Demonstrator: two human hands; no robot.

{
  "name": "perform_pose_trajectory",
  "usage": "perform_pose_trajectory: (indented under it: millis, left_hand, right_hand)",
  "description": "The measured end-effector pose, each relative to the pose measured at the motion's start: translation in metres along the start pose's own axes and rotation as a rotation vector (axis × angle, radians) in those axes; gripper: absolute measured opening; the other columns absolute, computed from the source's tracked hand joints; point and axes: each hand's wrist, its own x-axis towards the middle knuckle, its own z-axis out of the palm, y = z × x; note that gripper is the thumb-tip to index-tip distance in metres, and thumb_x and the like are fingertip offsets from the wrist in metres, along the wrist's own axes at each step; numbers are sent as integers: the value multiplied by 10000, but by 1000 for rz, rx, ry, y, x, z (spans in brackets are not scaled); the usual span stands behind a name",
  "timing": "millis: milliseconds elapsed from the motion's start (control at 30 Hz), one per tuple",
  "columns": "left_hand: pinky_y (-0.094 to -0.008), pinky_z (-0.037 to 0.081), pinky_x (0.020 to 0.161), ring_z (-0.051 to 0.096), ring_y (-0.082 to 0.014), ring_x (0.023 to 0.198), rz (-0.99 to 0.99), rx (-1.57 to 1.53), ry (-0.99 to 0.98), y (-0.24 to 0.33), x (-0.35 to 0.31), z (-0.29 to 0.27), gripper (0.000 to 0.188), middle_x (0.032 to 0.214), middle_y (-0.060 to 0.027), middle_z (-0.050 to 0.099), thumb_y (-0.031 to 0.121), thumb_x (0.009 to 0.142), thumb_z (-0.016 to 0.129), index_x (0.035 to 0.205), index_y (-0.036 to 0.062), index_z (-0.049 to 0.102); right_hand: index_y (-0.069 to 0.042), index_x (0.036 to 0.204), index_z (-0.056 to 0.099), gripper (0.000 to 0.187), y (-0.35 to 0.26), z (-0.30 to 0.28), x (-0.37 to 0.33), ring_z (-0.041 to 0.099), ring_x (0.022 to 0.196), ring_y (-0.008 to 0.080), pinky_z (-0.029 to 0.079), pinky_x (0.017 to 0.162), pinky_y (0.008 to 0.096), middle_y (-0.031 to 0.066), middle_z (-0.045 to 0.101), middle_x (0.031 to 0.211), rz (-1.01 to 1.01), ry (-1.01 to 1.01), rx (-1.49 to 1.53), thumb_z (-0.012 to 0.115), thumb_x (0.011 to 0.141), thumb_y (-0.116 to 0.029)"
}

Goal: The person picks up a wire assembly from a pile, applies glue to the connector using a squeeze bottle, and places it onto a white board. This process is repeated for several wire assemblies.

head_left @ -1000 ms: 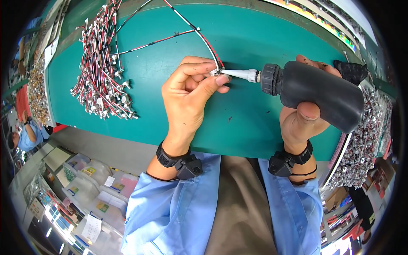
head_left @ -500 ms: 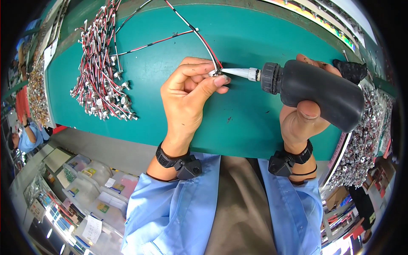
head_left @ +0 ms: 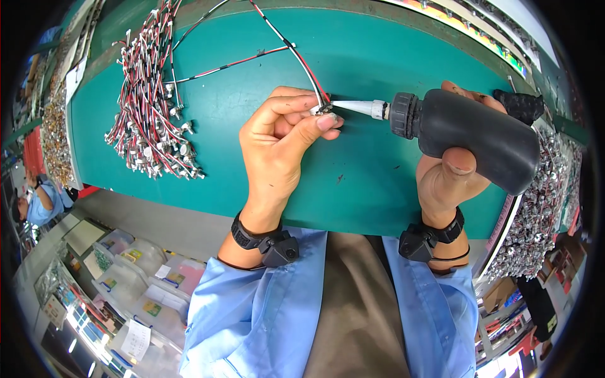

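Between thumb and fingers, my left hand (head_left: 277, 138) pinches a small metal-and-white component (head_left: 322, 109) with red, black and white wires (head_left: 295, 53) running up from it. My right hand (head_left: 441, 179) is wrapped round a black squeeze bottle (head_left: 479, 138), tilted sideways. The bottle's pale cone nozzle (head_left: 359, 108) points left, its tip at the wire end of the component; whether it touches cannot be made out. Left of my hands lies a bundle of wired components (head_left: 151, 94) on the green work mat (head_left: 353, 183).
A black cloth-like lump (head_left: 520, 106) lies beyond the bottle. Piles of metal parts (head_left: 532, 220) stand at the right, more parts (head_left: 57, 142) at the far left. Clear plastic boxes (head_left: 142, 296) sit below the table at left. A co-worker in blue (head_left: 47, 205) is at far left.
Both hands have shifted very slightly right, along with the component and the bottle. The grips are unchanged, and the nozzle tip stays at the component.
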Motion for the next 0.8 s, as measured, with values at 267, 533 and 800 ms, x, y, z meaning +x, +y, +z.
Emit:
perform_pose_trajectory:
  millis: [267,533,800]
  left_hand:
    - [-271,534,633,620,-224,741,-9,-23,-6,-1,-1,-2,147,887,-117,532,-107,748,556,883,-54,535]
    - [-294,527,651,617,-245,748,-20,-62,-17,4,3,-3,170,929,-153,550,-98,749,554,909,-46,530]
    - [-331,514,635,606,-249,719,147,-48,-42,48,20,-12,211,941,-177,564,-14,760,567,967,-27,524]
  right_hand:
    - [70,1143,353,776,-1,1,1,542,947,296,441,839,362,205,559,973,-37,-36,-150,678,670,-453]
    - [57,1099,403,599,5,-3,26,551,923,256,453,768,319,188,562,973,-66,-13,-197,635,754,-375]
    - [-45,900,507,283,15,-41,55,412,582,62,330,508,217,23,532,793,345,391,158,576,822,-308]
